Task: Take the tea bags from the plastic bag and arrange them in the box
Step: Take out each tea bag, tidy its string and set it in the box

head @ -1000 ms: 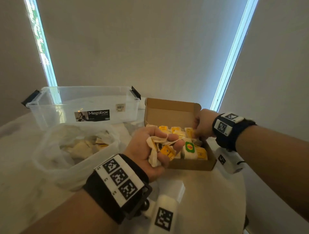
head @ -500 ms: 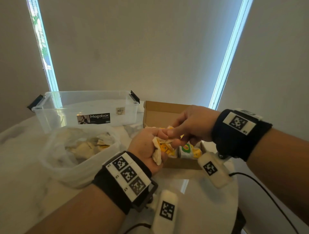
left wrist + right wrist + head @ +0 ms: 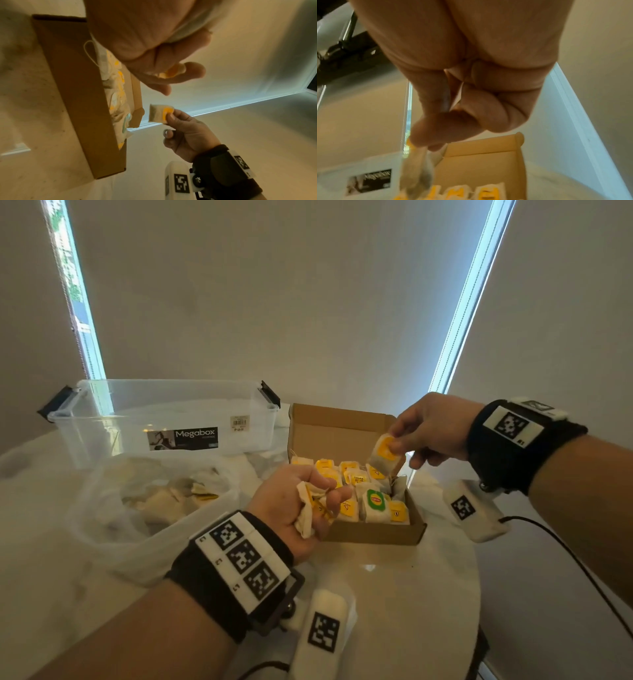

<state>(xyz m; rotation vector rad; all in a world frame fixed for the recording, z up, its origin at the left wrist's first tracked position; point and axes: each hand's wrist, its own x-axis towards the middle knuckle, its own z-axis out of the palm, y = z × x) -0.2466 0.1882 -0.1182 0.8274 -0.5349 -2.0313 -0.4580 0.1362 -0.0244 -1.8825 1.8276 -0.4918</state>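
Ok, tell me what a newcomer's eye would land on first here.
First, the right hand pinching a single tea bag over the far right corner of the open cardboard box, which already holds rows of yellow-tagged bags. Next, the left hand gripping a bunch of tea bags at the box's near left side. Left of that sits the plastic bag, with a clear Megabox tub behind it.

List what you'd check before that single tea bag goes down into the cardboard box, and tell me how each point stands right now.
1. Right hand pinches one tea bag: ok.
2. Bag is over the cardboard box: ok.
3. Free slot below it: cannot tell.
4. Left hand grips the spare tea bags: ok.
5. String tangled: cannot tell.
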